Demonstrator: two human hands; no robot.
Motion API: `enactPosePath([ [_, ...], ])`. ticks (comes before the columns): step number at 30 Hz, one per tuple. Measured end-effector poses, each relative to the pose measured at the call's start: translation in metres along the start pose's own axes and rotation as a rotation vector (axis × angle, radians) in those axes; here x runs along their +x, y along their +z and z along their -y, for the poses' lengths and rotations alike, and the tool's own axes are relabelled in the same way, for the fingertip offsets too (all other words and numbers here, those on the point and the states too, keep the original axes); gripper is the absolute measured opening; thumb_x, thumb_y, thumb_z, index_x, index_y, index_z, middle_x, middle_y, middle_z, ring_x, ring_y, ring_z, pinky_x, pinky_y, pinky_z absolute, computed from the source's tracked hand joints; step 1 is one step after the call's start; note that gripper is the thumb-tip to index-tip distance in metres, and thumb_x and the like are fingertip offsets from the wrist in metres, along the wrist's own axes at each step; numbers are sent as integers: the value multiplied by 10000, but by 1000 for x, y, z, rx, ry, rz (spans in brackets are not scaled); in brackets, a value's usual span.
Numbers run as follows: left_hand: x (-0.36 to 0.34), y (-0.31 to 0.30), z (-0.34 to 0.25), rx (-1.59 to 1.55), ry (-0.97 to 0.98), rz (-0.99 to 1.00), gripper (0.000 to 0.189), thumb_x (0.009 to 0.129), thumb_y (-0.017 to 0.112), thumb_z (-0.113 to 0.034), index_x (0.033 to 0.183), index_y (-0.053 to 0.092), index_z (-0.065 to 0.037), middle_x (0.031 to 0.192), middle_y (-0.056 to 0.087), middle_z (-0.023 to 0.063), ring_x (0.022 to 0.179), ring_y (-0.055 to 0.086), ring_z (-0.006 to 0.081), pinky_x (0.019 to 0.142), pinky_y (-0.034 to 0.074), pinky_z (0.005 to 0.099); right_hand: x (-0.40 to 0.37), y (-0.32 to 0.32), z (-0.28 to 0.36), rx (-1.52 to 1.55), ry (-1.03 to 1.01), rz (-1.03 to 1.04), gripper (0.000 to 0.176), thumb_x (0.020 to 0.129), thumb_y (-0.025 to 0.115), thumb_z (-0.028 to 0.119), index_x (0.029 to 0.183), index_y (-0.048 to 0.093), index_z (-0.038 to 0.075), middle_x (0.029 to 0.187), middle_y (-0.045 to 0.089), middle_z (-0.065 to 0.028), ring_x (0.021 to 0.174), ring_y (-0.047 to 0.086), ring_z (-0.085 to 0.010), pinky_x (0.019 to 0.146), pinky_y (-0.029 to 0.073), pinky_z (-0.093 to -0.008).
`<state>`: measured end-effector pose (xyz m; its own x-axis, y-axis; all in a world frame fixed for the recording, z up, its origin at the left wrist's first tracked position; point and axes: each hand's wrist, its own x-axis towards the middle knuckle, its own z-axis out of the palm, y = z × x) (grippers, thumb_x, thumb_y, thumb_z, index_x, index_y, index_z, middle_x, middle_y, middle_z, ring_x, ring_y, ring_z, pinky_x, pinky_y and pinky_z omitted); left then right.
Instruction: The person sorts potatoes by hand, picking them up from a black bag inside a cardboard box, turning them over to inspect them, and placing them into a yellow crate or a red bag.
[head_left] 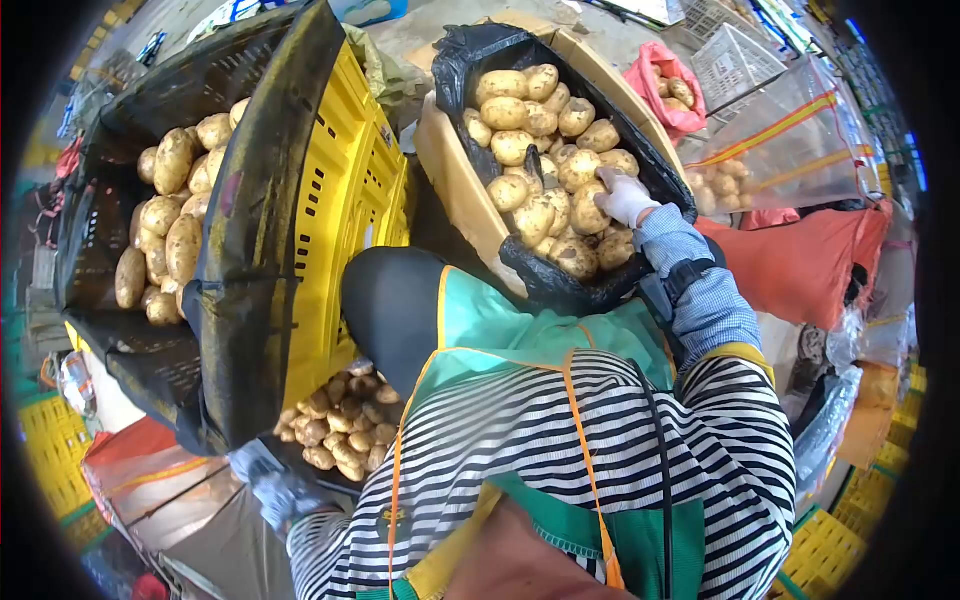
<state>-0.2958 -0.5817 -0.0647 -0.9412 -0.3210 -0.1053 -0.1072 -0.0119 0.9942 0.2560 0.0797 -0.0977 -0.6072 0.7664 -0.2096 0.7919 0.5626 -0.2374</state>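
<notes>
My right hand point(627, 197), in a white glove, reaches into the cardboard box point(455, 185) at centre. Its bent fingers are closed on a potato point(588, 210) at the right side of the pile. A black plastic bag point(470, 55) lines this box, and pale, dirt-specked potatoes point(510, 112) fill it. On the left, my blue-sleeved forearm point(268, 490) goes behind the dark liner of a yellow crate point(335, 190); that hand is hidden. Larger potatoes point(172, 165) lie inside the tilted crate, on the liner. Below it, smaller brownish potatoes point(345, 425) sit in a dark container near my left arm.
A pink bag with potatoes point(672, 90) stands at the upper right, beside a white plastic crate point(735, 65). Nearer lie a clear bag with potatoes point(725, 180) and a red-orange sack point(805, 262). Yellow crates point(825, 550) line the lower right edge.
</notes>
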Motion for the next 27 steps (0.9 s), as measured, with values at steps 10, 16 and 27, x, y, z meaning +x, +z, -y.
enactPosePath([
  [10,-324,-74,-155,-27,522,635,540,1010,401,-454,1141,600,31,952,653,141,769,601,184,649,480,282,5,8,22,-93,-193,371,789,635,826,437,1261,571,31,1089,666,-228,1055,636,-346,933,488,-385],
  [16,-421,117,-128,-261,-59,1321,360,956,532,-324,1109,586,-3,937,583,98,837,549,218,748,457,349,32,31,-22,823,39,386,847,676,873,399,1273,518,-86,1138,653,-142,1046,627,-238,939,485,-339],
  [27,-524,367,-32,-814,-1085,1636,584,881,636,-244,1377,425,-16,1325,560,191,1215,566,329,1038,455,516,-57,-163,21,1451,-107,242,441,951,561,295,1299,516,28,1294,577,-114,1109,576,-183,978,445,-321],
])
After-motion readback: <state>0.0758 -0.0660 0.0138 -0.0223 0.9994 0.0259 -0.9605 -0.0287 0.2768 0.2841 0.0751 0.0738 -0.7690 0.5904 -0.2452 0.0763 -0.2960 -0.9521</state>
